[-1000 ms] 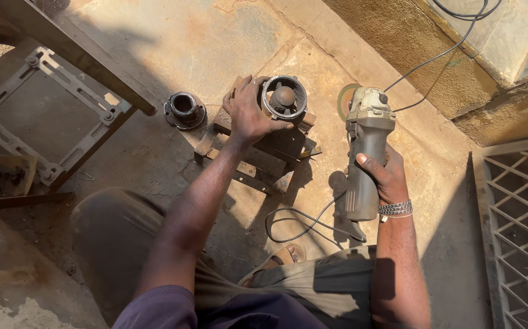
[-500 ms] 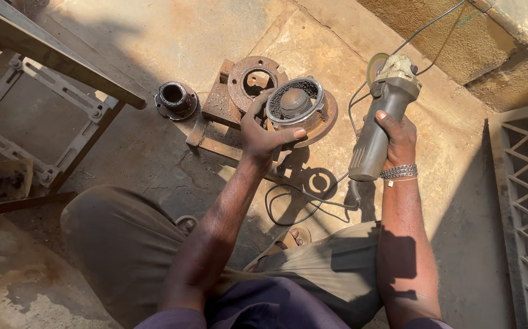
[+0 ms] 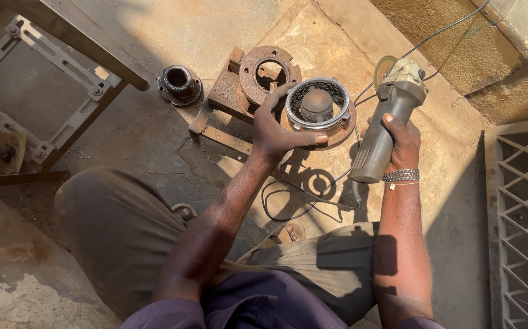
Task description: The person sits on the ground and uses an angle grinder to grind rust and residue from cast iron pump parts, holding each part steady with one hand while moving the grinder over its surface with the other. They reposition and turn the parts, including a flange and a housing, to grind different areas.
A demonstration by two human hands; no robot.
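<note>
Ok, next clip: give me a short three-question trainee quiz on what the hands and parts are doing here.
1. True or false: the right hand holds the angle grinder off the ground.
2. Which thing does the left hand grip? A) the small flanged sleeve B) the round metal housing C) the rusty flange plate
3. Fill in: the grinder's cord loops on the ground between the person's ____.

Key:
1. True
2. B; the fingers wrap its rim
3. Arms

Head camera, looking steeply down, close over concrete floor
</note>
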